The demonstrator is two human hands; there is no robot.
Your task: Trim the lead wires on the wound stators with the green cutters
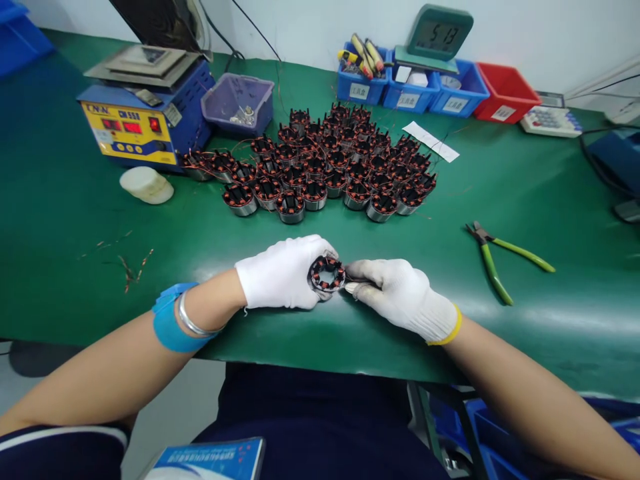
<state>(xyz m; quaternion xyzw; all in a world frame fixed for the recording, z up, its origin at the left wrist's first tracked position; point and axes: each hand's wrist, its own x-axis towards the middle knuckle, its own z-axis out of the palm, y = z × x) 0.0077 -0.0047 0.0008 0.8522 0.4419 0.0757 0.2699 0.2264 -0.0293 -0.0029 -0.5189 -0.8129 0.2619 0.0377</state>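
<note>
Copper-wound ring (pixel 327 287) sits in left fingers (pixel 321 246), right fingers (pixel 366 269) beside it.

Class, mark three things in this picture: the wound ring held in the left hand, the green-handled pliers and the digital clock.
Wound ring (pixel 327 287): head view, on its near rim.
Green-handled pliers (pixel 481 235): head view, on the pivot.
Digital clock (pixel 440 33): head view, on the display.

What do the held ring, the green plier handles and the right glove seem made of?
Held ring: probably plastic and copper, being dull black with orange-brown patches. Plier handles: likely plastic or rubber, smooth, evenly green. Right glove: matte knitted fabric; its cuff looks ribbed.
</note>
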